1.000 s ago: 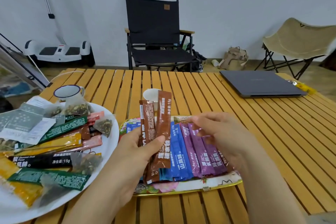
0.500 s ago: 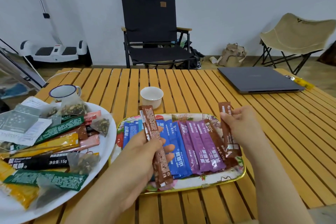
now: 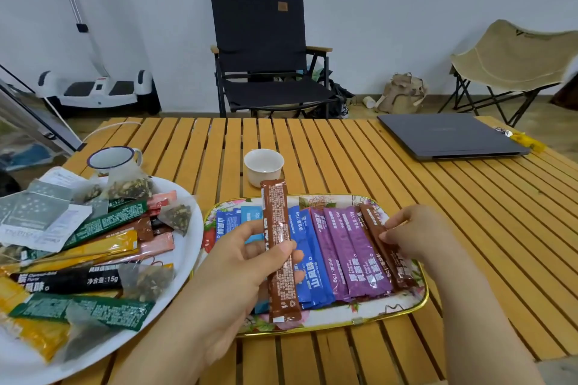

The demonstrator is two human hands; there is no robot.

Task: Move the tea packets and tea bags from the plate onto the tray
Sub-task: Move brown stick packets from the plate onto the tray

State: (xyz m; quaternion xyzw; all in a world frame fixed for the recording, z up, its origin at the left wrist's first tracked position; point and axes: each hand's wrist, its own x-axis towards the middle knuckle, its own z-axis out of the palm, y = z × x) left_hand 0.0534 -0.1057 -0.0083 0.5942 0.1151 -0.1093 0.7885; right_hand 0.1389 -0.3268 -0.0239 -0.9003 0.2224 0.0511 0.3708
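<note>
Left hand [image 3: 250, 262]: I see it pinching a brown tea packet [image 3: 279, 247] between thumb and fingers, held upright over the near left part of the tray.
Right hand [image 3: 416, 234]: I see its fingertips curled onto a second brown packet [image 3: 380, 237] lying at the right end of the row; I cannot tell whether it grips or only presses.
Tray [image 3: 359, 320]: floral, gold-rimmed, on the table [image 3: 438, 212] under both hands.
Row on tray: blue packets [image 3: 312, 275] just right of the left hand, purple packets [image 3: 353, 253] between them and the right hand.
Plate [image 3: 190, 228]: white, left of the left hand, loaded with green, yellow, pink and black packets and mesh tea bags [image 3: 145, 280].
Beyond the hands: white cup [image 3: 263, 166], enamel mug [image 3: 114, 158], closed laptop [image 3: 450, 136].
</note>
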